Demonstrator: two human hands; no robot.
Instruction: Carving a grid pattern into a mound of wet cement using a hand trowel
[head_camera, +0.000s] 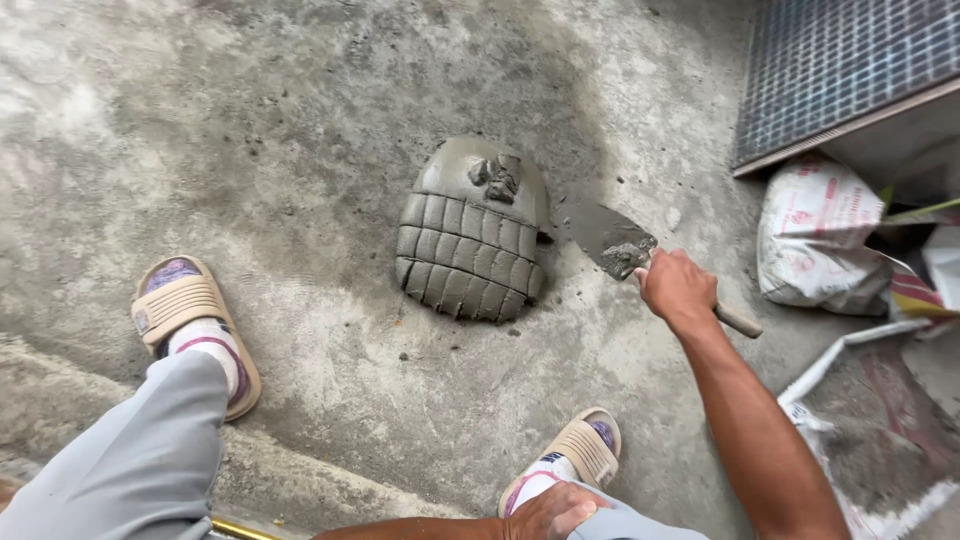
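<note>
A rough grey concrete floor (300, 150) carries a rounded mound of wet grey mortar (472, 232), scored into blocks, just left of the right hand (678, 288). It looks heavy, soft and sticky. That hand is clenched on the wooden handle of a steel pointed trowel (612, 240) — the sensible hold — whose long axis points up-left at the mound. The left hand (553, 512) rests curled on a knee, holding nothing.

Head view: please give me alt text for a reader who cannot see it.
The right hand grips a trowel beside a scored mound of wet mortar on a concrete floor. The left hand rests on the person's knee above sandalled feet; bags lie to the right.
</note>
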